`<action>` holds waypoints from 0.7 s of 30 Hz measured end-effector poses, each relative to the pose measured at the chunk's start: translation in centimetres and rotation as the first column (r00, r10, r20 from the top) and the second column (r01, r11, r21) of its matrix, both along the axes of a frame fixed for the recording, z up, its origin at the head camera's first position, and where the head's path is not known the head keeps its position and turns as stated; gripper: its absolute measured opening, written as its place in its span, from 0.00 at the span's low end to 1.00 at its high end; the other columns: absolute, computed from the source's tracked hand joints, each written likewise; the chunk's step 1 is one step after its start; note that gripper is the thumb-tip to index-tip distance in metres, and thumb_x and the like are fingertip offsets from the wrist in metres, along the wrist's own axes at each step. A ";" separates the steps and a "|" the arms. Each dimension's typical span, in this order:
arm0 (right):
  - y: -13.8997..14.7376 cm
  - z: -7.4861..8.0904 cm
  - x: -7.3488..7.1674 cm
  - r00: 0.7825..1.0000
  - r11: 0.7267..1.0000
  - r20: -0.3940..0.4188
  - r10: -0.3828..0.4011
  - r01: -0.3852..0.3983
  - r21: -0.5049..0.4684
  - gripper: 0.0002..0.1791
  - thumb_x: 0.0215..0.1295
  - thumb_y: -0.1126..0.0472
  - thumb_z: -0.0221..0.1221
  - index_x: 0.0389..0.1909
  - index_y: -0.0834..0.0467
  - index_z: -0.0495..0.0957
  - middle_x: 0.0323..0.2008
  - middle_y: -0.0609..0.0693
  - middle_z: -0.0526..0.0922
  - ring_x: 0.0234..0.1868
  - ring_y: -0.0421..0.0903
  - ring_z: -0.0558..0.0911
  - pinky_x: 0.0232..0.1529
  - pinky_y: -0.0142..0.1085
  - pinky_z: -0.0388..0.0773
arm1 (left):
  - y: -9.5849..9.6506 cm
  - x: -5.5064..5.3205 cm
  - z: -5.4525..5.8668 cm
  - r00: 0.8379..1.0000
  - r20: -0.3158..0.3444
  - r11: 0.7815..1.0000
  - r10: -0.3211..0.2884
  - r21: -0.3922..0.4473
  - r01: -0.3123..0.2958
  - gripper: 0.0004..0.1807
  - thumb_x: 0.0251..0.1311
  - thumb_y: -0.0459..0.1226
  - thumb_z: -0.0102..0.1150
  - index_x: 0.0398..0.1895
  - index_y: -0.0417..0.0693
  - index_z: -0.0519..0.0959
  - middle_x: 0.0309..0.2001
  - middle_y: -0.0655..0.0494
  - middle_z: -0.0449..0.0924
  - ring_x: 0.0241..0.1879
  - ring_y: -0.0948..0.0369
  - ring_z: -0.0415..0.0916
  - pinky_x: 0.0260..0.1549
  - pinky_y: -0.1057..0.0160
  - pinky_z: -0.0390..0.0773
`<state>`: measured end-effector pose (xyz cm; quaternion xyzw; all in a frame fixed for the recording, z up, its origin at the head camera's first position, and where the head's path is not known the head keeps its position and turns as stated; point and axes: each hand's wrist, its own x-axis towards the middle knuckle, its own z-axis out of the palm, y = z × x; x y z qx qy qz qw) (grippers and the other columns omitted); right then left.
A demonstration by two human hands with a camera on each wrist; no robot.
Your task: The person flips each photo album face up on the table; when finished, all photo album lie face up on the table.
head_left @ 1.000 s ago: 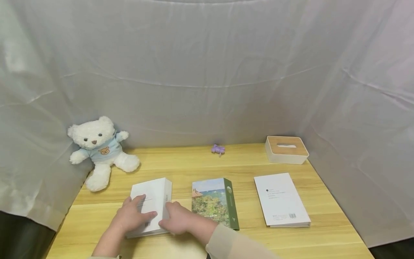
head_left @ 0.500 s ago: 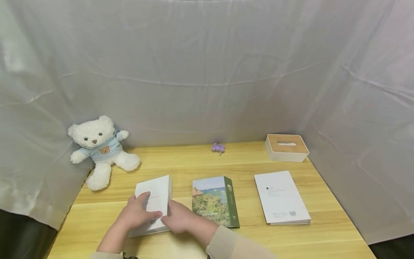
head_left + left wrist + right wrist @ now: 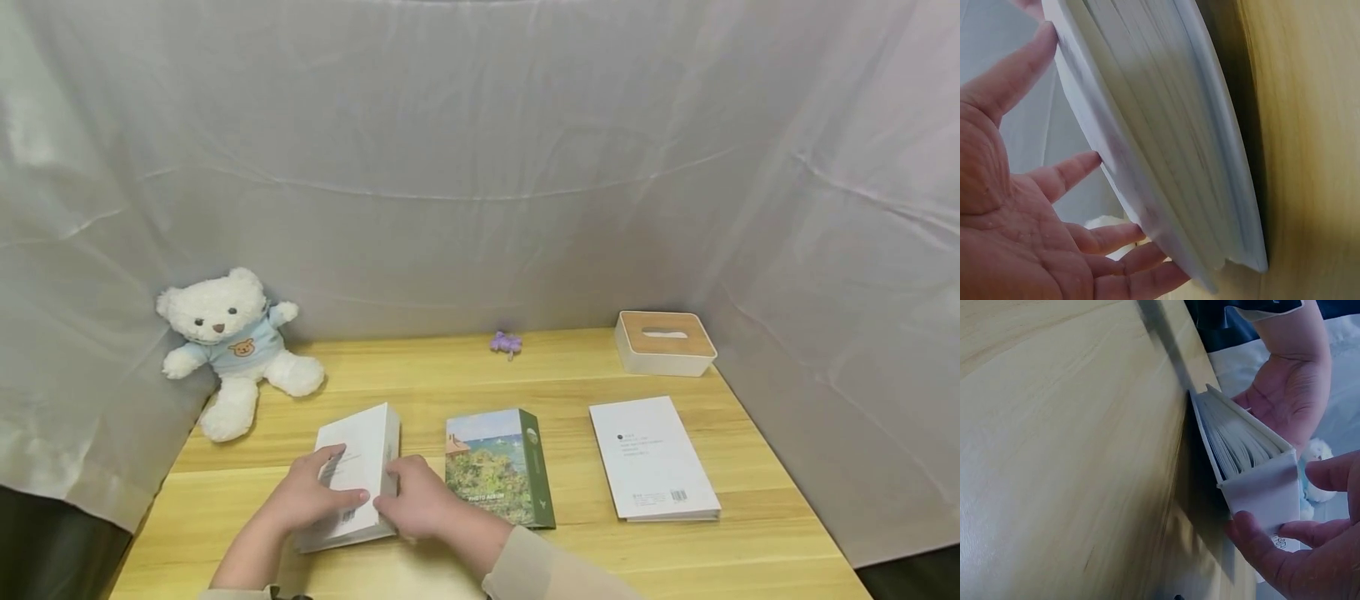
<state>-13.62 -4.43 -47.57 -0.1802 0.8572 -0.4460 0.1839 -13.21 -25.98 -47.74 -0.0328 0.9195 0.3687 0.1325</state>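
Note:
A thick white photo album point(image 3: 362, 450) lies on the left part of the table in the head view, its spine toward the right. My left hand point(image 3: 303, 496) rests spread on the top cover; in the left wrist view its fingertips touch that cover point(image 3: 1107, 137) beside the page edges. At the spine, my right hand point(image 3: 422, 498) grips the album with thumb and fingers, as the right wrist view shows on the spine point(image 3: 1266, 487). A photo album with a painted seaside cover point(image 3: 487, 467) and green spine lies just right of my right hand.
Another white album point(image 3: 655, 458) lies at the right. A tissue box point(image 3: 667, 343) stands at the back right, a small purple object point(image 3: 506, 343) at the back middle. A white teddy bear point(image 3: 243, 350) sits at the back left. Grey curtains point(image 3: 480, 167) enclose the table point(image 3: 555, 383).
The white album under my hands has shifted slightly right and away, and its tilt has changed a little. Both hands stay on it. The other things have not moved.

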 end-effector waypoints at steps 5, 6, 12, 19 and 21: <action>0.2 0.1 0.1 0.996 0.993 0.078 -0.052 0.060 -0.100 0.28 0.66 0.61 0.70 0.64 0.67 0.75 0.54 0.63 0.82 0.45 0.56 0.86 0.44 0.48 0.88 | 0.0 0.3 0.1 1.000 -0.006 0.998 -0.001 0.066 0.001 0.55 0.54 0.50 0.80 0.77 0.30 0.63 0.74 0.21 0.60 0.74 0.25 0.56 0.67 0.26 0.63; 0.3 0.1 0.1 0.994 0.990 0.092 -0.059 0.070 -0.120 0.28 0.65 0.62 0.71 0.63 0.65 0.75 0.54 0.63 0.83 0.44 0.56 0.86 0.42 0.48 0.89 | 0.0 0.4 0.1 1.000 -0.005 0.997 -0.002 0.074 0.002 0.55 0.55 0.50 0.80 0.77 0.30 0.63 0.74 0.21 0.60 0.74 0.25 0.56 0.67 0.26 0.63; 0.7 -0.2 0.0 0.992 0.981 0.099 -0.078 0.094 -0.171 0.25 0.63 0.62 0.72 0.59 0.59 0.76 0.54 0.64 0.82 0.51 0.61 0.84 0.48 0.51 0.88 | 0.4 0.6 0.2 1.000 0.000 0.994 0.000 0.107 0.000 0.53 0.57 0.48 0.78 0.79 0.33 0.62 0.75 0.22 0.59 0.74 0.25 0.56 0.67 0.26 0.64; 1.3 0.1 -0.4 0.988 0.967 0.142 -0.055 0.088 -0.239 0.27 0.60 0.65 0.74 0.58 0.60 0.75 0.54 0.62 0.79 0.42 0.50 0.83 0.41 0.43 0.89 | 0.7 0.9 0.6 1.000 0.029 0.984 0.007 0.180 -0.012 0.50 0.61 0.49 0.76 0.80 0.37 0.62 0.77 0.24 0.57 0.75 0.25 0.54 0.65 0.24 0.64; 1.5 0.2 -0.4 0.986 0.967 0.163 -0.045 0.084 -0.241 0.28 0.61 0.65 0.74 0.60 0.60 0.74 0.53 0.61 0.78 0.39 0.47 0.83 0.40 0.42 0.88 | 0.9 0.8 0.7 0.999 0.032 0.980 0.011 0.197 -0.017 0.50 0.62 0.51 0.75 0.80 0.37 0.62 0.77 0.23 0.56 0.75 0.25 0.54 0.65 0.24 0.65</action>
